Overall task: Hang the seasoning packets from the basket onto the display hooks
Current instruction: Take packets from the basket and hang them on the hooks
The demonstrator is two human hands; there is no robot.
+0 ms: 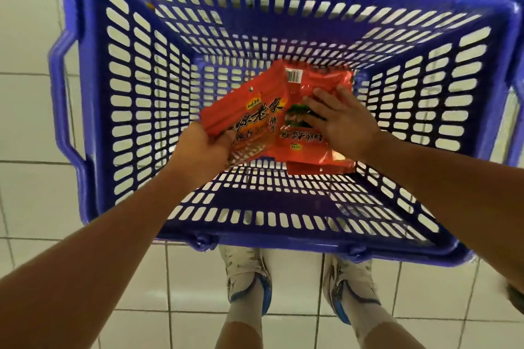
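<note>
Two hands, left (202, 147), right (344, 122); one basket (85, 122); several packets (309, 150).

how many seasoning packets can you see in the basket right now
At least 3. One is gripped in the left hand: the tilted red packet. One lies under the right hand, the barcode packet. A third packet's edge shows beneath; more may be hidden.

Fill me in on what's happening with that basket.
A person is reaching into a blue basket standing on a tiled floor. The left hand grips one red packet, tilted up off the rest. The right hand rests with spread fingers on the packets still lying on the basket bottom. No display hooks are in view.
</note>
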